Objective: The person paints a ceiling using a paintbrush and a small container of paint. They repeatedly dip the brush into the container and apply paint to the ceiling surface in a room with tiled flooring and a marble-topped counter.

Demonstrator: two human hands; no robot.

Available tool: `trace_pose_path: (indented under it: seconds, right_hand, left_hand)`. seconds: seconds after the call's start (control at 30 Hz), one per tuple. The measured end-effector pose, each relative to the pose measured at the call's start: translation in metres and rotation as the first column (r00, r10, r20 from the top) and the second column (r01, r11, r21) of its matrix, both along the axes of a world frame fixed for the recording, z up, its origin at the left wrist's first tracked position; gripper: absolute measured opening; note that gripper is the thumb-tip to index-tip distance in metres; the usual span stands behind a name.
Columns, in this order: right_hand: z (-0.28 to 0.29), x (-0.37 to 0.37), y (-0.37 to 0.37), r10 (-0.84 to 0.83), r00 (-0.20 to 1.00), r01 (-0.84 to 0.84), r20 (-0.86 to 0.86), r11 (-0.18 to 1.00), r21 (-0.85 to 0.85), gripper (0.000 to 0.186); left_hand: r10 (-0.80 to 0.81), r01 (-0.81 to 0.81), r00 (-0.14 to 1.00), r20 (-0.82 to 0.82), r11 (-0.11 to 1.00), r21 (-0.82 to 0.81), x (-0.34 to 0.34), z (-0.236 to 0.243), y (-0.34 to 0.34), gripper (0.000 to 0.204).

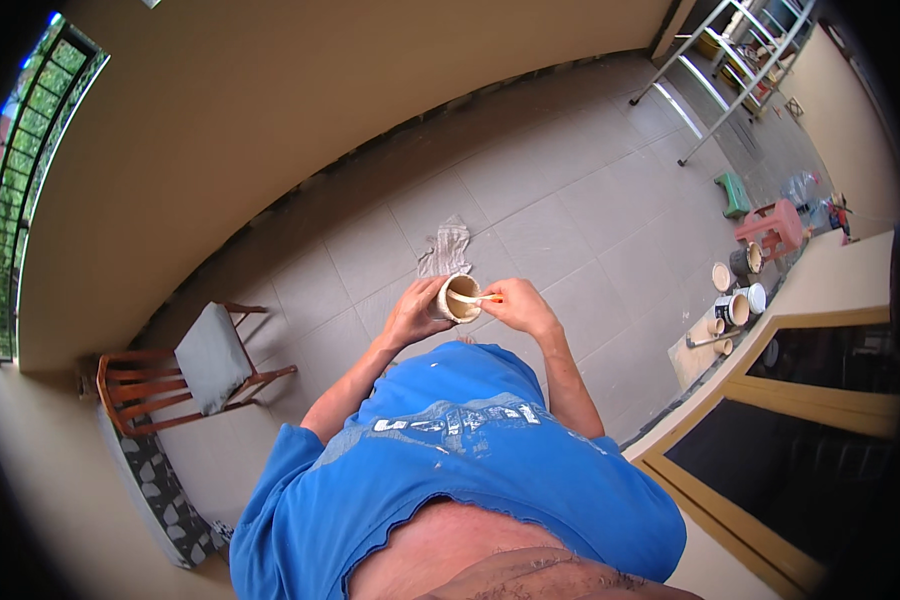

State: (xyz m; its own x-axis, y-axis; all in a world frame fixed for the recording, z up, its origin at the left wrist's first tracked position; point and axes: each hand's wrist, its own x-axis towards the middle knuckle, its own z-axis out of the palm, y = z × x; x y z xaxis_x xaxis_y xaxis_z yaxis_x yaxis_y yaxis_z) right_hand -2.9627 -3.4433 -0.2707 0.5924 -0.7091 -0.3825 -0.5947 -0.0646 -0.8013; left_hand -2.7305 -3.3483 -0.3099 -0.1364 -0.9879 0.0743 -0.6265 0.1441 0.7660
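Observation:
My left hand (417,310) is closed around the side of a cylindrical cream container (445,312), held in front of my blue shirt, with its open mouth tilted up. Cream paint coats the inside. My right hand (521,308) grips the orange-and-white handle of a slim tool (475,298), seemingly a brush, whose far end is inside the container; that end is too small to make out. On the tiled floor just beyond my hands lies a crumpled grey cloth (448,240).
A wooden chair (130,378) stands at left by a wall (300,80). At right are paint tubs (755,298) on a board (689,360), a pink stool (775,225), a green stool (733,194) and yellow-framed glass (820,400). A metal ladder (738,92) is at upper right.

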Motion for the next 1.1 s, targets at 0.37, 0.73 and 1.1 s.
trace_pose_path:
  seconds: [0.37, 0.73, 1.1]
  right_hand:
    - [-0.001, 0.022, -0.001, 0.082, 0.996, -0.082, -0.022, 0.997, 0.000, 0.029]
    - [-0.006, 0.039, -0.004, 0.182, 0.983, -0.183, -0.030, 0.982, -0.049, 0.032]
    - [0.009, 0.061, -0.008, 0.234, 0.969, -0.234, -0.075, 0.972, 0.004, 0.029]
  left_hand:
    - [0.060, -0.060, 0.998, -0.003, 0.997, -0.052, 0.016, -0.023, 0.018, 0.083]
    - [0.145, -0.145, 0.989, -0.006, 0.986, -0.085, 0.023, -0.034, 0.031, 0.081]
    - [0.225, -0.223, 0.973, 0.051, 0.974, -0.043, 0.034, -0.023, 0.045, 0.081]
